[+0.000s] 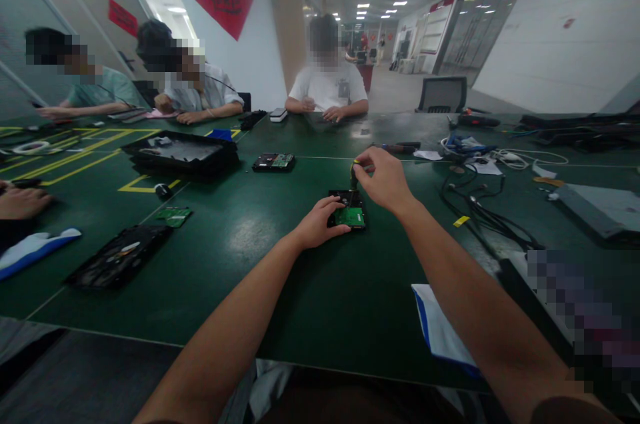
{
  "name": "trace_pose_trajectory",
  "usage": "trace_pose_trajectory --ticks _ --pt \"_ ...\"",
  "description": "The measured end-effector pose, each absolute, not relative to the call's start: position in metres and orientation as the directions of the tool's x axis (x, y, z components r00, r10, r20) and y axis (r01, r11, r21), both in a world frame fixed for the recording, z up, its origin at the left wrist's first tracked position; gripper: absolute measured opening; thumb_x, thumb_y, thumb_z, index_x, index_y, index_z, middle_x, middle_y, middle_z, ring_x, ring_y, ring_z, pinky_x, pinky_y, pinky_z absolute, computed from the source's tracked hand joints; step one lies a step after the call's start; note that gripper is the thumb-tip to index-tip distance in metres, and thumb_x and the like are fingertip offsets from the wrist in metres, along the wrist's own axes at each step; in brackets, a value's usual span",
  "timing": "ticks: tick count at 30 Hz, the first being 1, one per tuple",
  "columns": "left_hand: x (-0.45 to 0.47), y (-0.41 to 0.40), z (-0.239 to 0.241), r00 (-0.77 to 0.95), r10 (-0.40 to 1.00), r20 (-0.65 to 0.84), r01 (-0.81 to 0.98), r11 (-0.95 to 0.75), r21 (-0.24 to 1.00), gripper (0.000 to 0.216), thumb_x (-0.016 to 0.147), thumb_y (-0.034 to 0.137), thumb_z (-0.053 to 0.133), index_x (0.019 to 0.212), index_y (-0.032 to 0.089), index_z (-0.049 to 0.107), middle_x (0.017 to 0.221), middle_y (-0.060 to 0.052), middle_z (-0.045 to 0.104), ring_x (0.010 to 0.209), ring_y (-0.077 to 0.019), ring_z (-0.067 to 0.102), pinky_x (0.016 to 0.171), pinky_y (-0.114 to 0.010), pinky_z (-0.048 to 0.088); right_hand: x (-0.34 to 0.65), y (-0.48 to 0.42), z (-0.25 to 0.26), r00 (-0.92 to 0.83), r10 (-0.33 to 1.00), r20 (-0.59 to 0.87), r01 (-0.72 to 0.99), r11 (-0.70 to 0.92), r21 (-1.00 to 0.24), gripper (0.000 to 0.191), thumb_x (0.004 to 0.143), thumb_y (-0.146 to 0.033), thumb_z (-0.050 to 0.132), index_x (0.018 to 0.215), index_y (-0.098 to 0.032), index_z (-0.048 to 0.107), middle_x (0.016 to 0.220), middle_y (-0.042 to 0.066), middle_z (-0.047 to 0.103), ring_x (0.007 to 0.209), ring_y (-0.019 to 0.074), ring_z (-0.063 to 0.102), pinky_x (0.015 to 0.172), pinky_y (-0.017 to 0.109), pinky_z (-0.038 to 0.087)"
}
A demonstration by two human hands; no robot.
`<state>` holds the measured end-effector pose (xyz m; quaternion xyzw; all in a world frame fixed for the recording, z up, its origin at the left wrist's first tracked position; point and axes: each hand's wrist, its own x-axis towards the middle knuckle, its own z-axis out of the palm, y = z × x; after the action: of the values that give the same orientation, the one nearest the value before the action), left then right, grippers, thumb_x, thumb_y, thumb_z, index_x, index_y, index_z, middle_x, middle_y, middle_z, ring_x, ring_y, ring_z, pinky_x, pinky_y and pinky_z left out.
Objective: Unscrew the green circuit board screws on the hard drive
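A black hard drive (348, 209) with a green circuit board facing up lies on the green table (240, 264) in front of me. My left hand (319, 223) grips its left edge and holds it down. My right hand (383, 177) is closed around the handle of a screwdriver (354, 177) held upright, its tip down on the drive's far side.
A second drive (273, 161), a black tray (180, 154), a loose green board (173, 215) and an opened black case (117, 264) lie to the left. Cables (475, 207) and a grey device (597, 207) sit right. Three people sit across; another person's hand (23, 203) rests far left.
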<state>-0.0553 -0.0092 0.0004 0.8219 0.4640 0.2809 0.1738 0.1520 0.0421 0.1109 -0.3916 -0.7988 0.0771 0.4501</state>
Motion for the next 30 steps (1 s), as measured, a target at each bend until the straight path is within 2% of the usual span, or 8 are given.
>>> trace_pose_trajectory --ticks 4,10,16,22,26,30 --pt "-0.0558 -0.0084 -0.0004 0.409 0.863 0.296 0.669 -0.504 0.546 0.066 0.087 0.055 0.074 0.141 0.020 0.057 0.157 -0.015 0.047 0.153 -0.0313 0.037 0.127 -0.050 0.032 0.1529 0.0435 0.1101 -0.259 0.713 0.651 0.546 0.664 -0.510 0.010 0.090 -0.029 0.067 0.091 -0.024 0.059 0.091 0.005 0.070 0.083 0.0226 0.067 0.077 0.039 0.054" --pt "-0.0562 -0.0073 -0.0020 0.412 0.861 0.297 0.661 -0.507 0.553 0.068 0.086 0.056 0.075 0.141 0.021 0.056 0.159 -0.015 0.045 0.153 -0.0323 0.037 0.126 -0.052 0.032 0.1525 0.0431 0.1104 -0.313 0.657 0.686 0.557 0.712 -0.427 0.006 0.092 -0.028 0.064 0.096 -0.023 0.063 0.095 0.006 0.069 0.086 0.0222 0.067 0.079 0.038 0.054" --pt "-0.0558 -0.0086 -0.0009 0.411 0.861 0.302 0.659 -0.509 0.554 0.068 0.086 0.056 0.075 0.141 0.020 0.057 0.157 -0.016 0.047 0.152 -0.0318 0.037 0.126 -0.050 0.033 0.1514 0.0429 0.1098 -0.275 0.710 0.649 0.553 0.669 -0.497 0.009 0.090 -0.029 0.065 0.092 -0.024 0.058 0.092 0.006 0.070 0.085 0.0229 0.066 0.078 0.039 0.054" --pt "-0.0559 -0.0070 -0.0024 0.403 0.865 0.299 0.656 -0.501 0.565 0.067 0.085 0.055 0.076 0.141 0.022 0.058 0.158 -0.015 0.047 0.152 -0.0322 0.038 0.125 -0.053 0.033 0.1520 0.0434 0.1094 -0.300 0.675 0.674 0.562 0.696 -0.447 0.006 0.091 -0.029 0.063 0.094 -0.024 0.061 0.097 0.007 0.068 0.088 0.0228 0.065 0.081 0.040 0.054" --pt "-0.0565 -0.0065 -0.0031 0.407 0.863 0.300 0.657 -0.505 0.560 0.067 0.085 0.056 0.075 0.141 0.022 0.058 0.157 -0.015 0.047 0.152 -0.0323 0.038 0.125 -0.052 0.033 0.1519 0.0440 0.1082 -0.258 0.704 0.662 0.564 0.666 -0.488 0.010 0.088 -0.028 0.066 0.091 -0.024 0.057 0.093 0.006 0.069 0.083 0.0228 0.066 0.078 0.040 0.055" --pt "-0.0566 -0.0069 -0.0025 0.410 0.861 0.301 0.660 -0.508 0.554 0.068 0.086 0.056 0.074 0.141 0.021 0.057 0.157 -0.015 0.047 0.153 -0.0317 0.037 0.126 -0.051 0.033 0.1516 0.0439 0.1085 -0.267 0.705 0.658 0.549 0.672 -0.497 0.010 0.091 -0.031 0.065 0.091 -0.024 0.058 0.089 0.005 0.070 0.081 0.0221 0.066 0.076 0.039 0.054"
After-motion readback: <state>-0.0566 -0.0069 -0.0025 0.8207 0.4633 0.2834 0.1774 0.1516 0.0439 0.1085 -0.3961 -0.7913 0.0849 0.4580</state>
